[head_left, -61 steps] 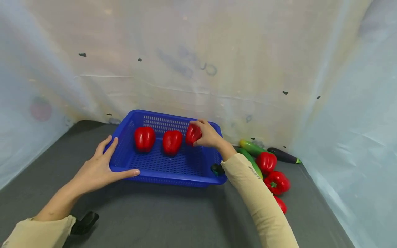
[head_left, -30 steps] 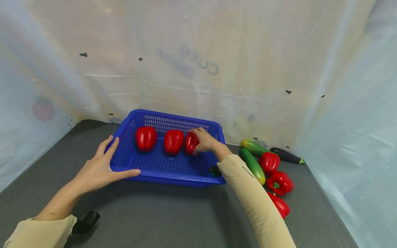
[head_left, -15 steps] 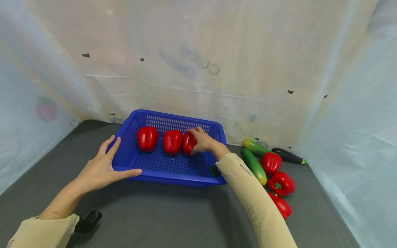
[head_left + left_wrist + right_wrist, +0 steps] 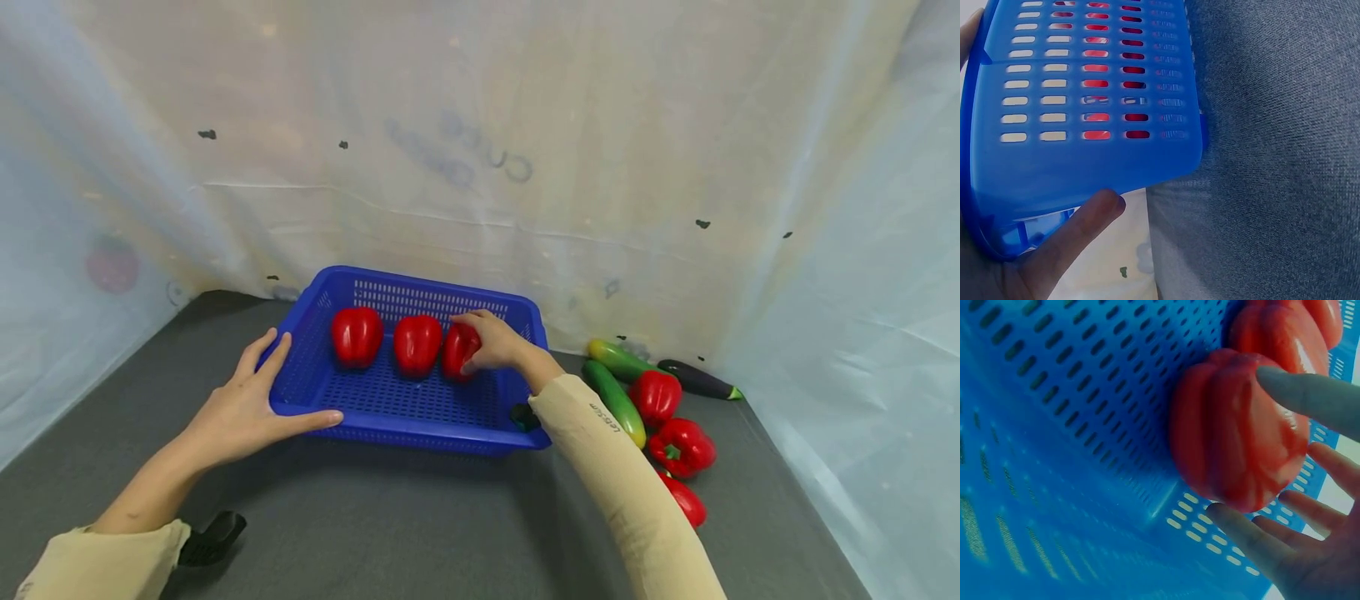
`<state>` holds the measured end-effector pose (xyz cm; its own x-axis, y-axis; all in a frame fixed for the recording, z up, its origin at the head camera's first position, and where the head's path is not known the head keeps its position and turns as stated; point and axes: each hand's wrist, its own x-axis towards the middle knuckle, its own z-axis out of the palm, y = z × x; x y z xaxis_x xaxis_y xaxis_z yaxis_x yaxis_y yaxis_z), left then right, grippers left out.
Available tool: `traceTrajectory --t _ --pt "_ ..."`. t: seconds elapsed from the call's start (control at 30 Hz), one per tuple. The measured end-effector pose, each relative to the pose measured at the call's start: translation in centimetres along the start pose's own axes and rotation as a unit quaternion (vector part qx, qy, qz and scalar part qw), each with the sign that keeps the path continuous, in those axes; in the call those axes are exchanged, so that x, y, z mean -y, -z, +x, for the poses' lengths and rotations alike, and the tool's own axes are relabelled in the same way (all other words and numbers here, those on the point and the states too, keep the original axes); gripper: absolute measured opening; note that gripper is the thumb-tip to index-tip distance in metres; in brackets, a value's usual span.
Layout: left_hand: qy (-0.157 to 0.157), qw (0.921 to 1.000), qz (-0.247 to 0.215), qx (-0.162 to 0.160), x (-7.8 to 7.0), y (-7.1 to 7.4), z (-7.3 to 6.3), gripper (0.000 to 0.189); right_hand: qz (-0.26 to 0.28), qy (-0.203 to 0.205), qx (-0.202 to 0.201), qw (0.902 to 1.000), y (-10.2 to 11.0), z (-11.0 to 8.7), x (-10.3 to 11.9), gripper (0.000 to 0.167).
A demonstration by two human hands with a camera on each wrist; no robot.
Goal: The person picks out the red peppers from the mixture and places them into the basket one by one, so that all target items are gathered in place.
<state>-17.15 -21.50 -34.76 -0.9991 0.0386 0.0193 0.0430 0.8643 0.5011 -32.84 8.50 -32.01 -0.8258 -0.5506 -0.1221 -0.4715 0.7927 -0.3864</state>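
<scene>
In the head view a blue plastic basket (image 4: 420,429) holds three red bell peppers in a row: a left one (image 4: 357,336), a middle one (image 4: 417,343) and a right one (image 4: 456,352). My right hand (image 4: 497,342) is around the right pepper, partly hiding it. In the right wrist view the thumb overlaps that pepper (image 4: 1235,431), while the spread, fairly straight fingers lie along its edge. My left hand (image 4: 236,412) rests at the basket's left end with fingers spread, thumb along the front rim. The left wrist view shows a finger (image 4: 1085,228) against the basket's end wall (image 4: 1085,169).
Right of the basket, on the grey mat (image 4: 390,533), lie a green cucumber (image 4: 615,400), a yellow-green one (image 4: 618,360), a dark eggplant (image 4: 697,379) and three red bell peppers (image 4: 681,447). A pale plastic sheet (image 4: 480,150) hangs behind.
The right hand has brought the third pepper lower and slightly toward the front of the basket, beside the middle one. Lately the right forearm shifted slightly right. The left hand stays at the basket's end.
</scene>
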Motion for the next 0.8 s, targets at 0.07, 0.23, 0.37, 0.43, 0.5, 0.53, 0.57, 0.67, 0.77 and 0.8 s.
traceTrajectory --t 0.07,0.23,0.37,0.43,0.5,0.53,0.57,0.67,0.77,0.8 --pt "0.000 1.0000 0.001 -0.001 0.0 0.0 0.1 0.125 -0.002 0.007 -0.006 1.0000 0.2 -0.1 0.1 0.080" --pt "0.000 1.0000 0.002 0.000 0.1 0.1 0.1 0.125 -0.001 0.017 -0.019 0.9997 0.6 -0.4 0.3 0.080" --pt "0.001 1.0000 0.000 0.002 0.2 0.1 0.1 0.124 -0.002 0.025 -0.017 0.9995 1.0 -0.8 0.7 0.080" --pt "0.000 1.0000 0.000 0.002 0.1 0.1 0.1 0.124 -0.003 0.029 -0.021 0.9993 1.3 -1.0 0.9 0.080" --pt "0.000 1.0000 0.000 0.000 0.1 0.2 0.1 0.124 -0.003 0.032 -0.024 0.9992 1.7 -1.3 1.1 0.081" --pt "0.000 1.0000 0.000 0.000 0.0 0.2 0.1 0.124 -0.004 0.033 -0.026 0.9991 1.9 -1.5 1.2 0.081" --pt "0.000 1.0000 0.000 0.001 0.0 0.2 0.1 0.124 -0.005 0.034 -0.026 0.9991 2.0 -1.7 1.2 0.081" --pt "0.000 1.0000 0.001 0.002 -0.1 0.2 0.0 0.125 -0.008 0.039 -0.028 0.9988 2.5 -2.2 1.3 0.081" --pt "0.000 1.0000 0.002 0.003 -0.1 0.3 0.1 0.125 -0.009 0.043 -0.038 0.9983 3.0 -2.6 1.2 0.080" --pt "0.001 1.0000 0.002 0.003 -0.1 0.3 0.1 0.125 -0.008 0.044 -0.042 0.9981 3.1 -2.7 1.1 0.079"
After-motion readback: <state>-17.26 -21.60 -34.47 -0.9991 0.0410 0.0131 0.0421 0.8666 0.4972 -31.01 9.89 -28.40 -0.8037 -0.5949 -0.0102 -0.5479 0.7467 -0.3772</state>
